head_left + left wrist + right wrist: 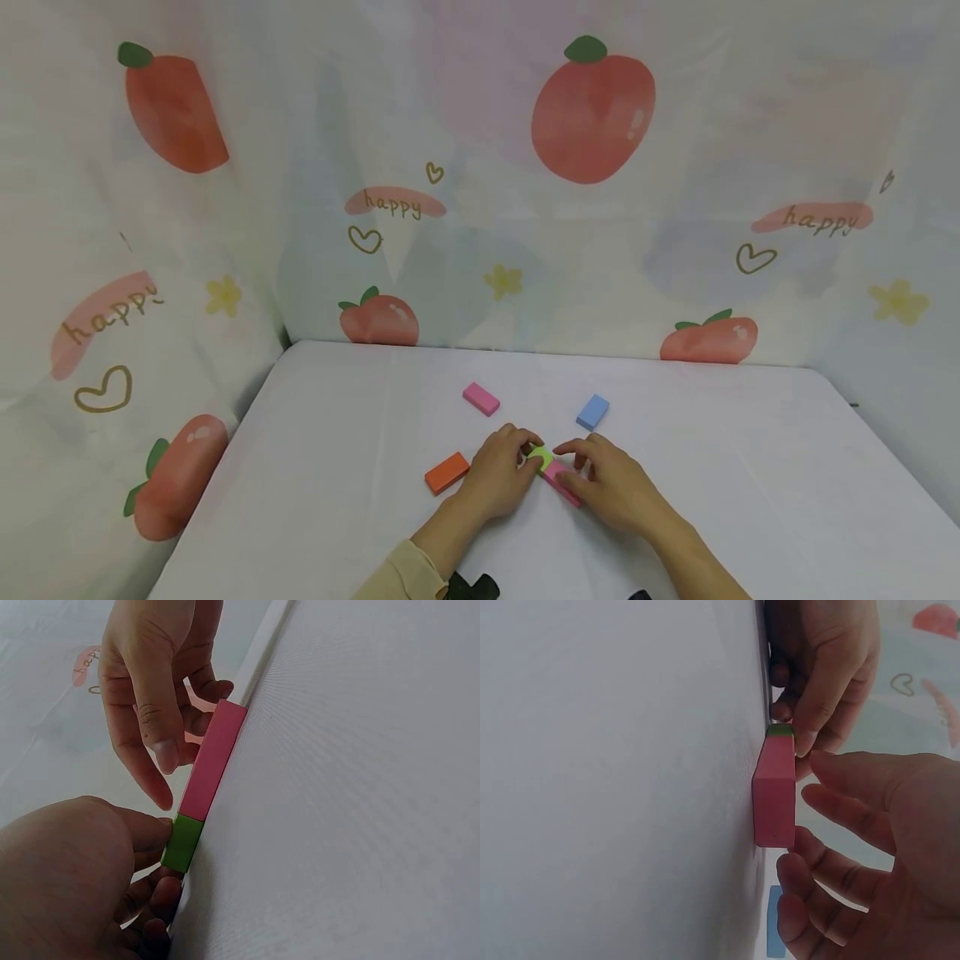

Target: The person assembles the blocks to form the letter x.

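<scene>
A lime-green block [542, 455] and a pink block [562, 486] lie end to end on the white table, forming one line. My left hand [497, 473] pinches the green block at the far end; the left wrist view shows its thumb and fingers on either side of the green block [182, 844]. Beside the pink block is my right hand [617, 490], its fingers spread and loosely bent. In the right wrist view the right thumb stands apart from the pink block [775, 810], while other fingertips are close to its edge; contact there is unclear.
Another pink block [481, 399] lies farther back, left of centre. A blue block [592, 412] sits beyond the right hand, and an orange block [447, 473] is left of the left hand. Printed cloth [480, 125] walls the back and sides of the table [330, 417].
</scene>
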Demonstrator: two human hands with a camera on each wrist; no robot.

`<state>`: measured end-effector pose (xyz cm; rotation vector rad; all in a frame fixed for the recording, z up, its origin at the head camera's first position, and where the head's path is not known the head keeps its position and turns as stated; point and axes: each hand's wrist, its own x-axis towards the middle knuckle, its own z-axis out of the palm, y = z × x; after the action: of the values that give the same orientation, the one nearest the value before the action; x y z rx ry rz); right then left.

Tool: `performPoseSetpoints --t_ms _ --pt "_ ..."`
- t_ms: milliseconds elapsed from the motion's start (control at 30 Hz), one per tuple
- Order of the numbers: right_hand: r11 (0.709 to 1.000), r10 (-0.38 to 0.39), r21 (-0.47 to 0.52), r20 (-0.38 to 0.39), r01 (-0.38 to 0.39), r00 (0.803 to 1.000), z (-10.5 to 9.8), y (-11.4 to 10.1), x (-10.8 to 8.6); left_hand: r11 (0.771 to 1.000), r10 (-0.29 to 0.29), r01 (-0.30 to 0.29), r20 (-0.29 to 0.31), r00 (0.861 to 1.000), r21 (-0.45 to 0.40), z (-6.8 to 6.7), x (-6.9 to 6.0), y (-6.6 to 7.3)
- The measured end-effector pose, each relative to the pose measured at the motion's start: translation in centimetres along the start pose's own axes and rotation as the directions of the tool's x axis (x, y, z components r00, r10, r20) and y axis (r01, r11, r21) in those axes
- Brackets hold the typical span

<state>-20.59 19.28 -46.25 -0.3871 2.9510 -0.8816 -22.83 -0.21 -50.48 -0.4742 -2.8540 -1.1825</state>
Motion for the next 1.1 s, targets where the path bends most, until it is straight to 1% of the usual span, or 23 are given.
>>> performPoseSetpoints --t_ms 233,500,767,967,1100 --pt "1.000 -0.008 0.017 0.004 0.007 1.000 0.1 -0.1 0.3 1.000 -0.003 0.003 0.002 1.000 0.004 0.0 0.0 0.0" --pt "0.998 -0.033 0.055 0.018 0.032 0.999 0.4 0.6 0.5 1.000 0.007 -0.007 0.005 1.000 0.005 -0.1 0.0 0.1" --pt "0.995 -0.018 0.099 0.050 0.013 0.999 0.4 0.7 0.6 1.000 0.010 -0.010 0.005 1.000 0.006 -0.2 0.0 0.1" --pt "0.991 -0.029 0.135 0.063 0.020 0.998 0.4 0.9 0.5 1.000 0.004 -0.004 0.002 1.000 0.011 -0.1 0.0 0.1" --pt "0.987 -0.052 0.159 0.069 0.040 0.996 0.5 1.2 0.5 1.000 -0.001 0.001 0.005 1.000 0.009 0.0 0.0 0.0"
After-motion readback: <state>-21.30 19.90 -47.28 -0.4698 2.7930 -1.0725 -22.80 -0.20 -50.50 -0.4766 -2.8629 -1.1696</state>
